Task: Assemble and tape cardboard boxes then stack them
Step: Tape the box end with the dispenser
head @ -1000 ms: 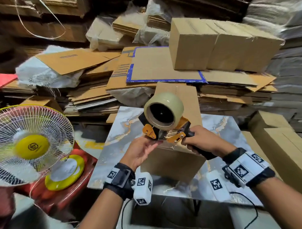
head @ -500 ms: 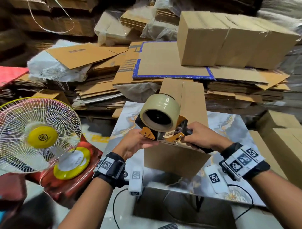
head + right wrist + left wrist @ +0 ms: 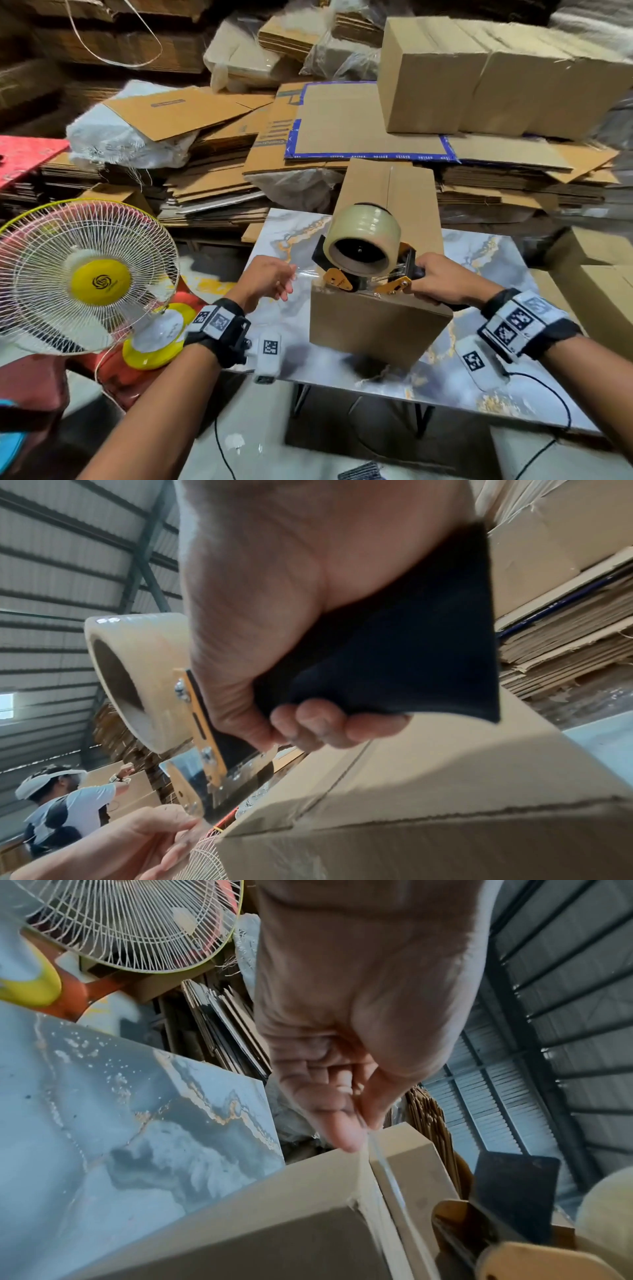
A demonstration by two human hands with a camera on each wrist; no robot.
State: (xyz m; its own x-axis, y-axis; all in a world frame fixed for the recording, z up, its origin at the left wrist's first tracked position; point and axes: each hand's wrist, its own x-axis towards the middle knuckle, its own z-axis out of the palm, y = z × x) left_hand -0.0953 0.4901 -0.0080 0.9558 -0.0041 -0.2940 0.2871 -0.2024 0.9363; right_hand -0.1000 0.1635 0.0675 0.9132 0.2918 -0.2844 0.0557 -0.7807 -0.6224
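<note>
A long brown cardboard box [image 3: 376, 329] lies on the marble-patterned table [image 3: 284, 236], its top seam running away from me. A tape dispenser [image 3: 363, 246] with a clear tape roll sits on the near end of the box top. My right hand [image 3: 442, 284] grips its black handle [image 3: 411, 656]. Just left of the box, my left hand [image 3: 270, 279] pinches the free tape end [image 3: 305, 273] between thumb and forefinger. In the left wrist view the tape strip [image 3: 383, 1164] stretches over the box's corner edge [image 3: 274, 1218].
A yellow table fan [image 3: 85, 277] stands on a red stool at the left. Taped boxes [image 3: 479, 75] rest on piles of flattened cardboard [image 3: 212, 178] behind the table. More boxes [image 3: 599, 284] stand at the right. Another person [image 3: 68, 799] works in the background.
The dispenser has come down onto the near end of the box top. My left hand has moved left, away from the dispenser, drawing the tape end out.
</note>
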